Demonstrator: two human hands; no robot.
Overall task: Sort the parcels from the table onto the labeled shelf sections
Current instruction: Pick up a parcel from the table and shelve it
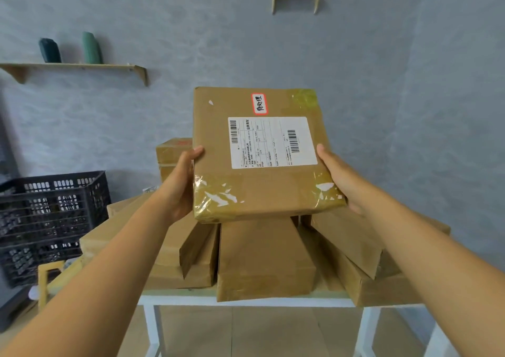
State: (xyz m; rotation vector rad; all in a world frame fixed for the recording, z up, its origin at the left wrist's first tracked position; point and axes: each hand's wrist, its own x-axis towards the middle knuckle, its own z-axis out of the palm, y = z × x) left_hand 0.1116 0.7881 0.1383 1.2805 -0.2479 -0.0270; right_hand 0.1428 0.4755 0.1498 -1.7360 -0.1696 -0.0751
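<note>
A black plastic crate (52, 220) is sitting at far left beside the white table (246, 300), which is carrying a pile of brown parcels (263, 258). My left hand (181, 185) is gripping the left edge of a flat brown parcel (259, 154), thumb curling over its front. I am holding it up above the pile, its white shipping label (272, 142) and small red-bordered sticker (259, 103) facing me, while my right hand (340, 176) is clasping its right edge.

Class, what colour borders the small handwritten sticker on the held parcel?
Red, on the sticker, head view.
</note>
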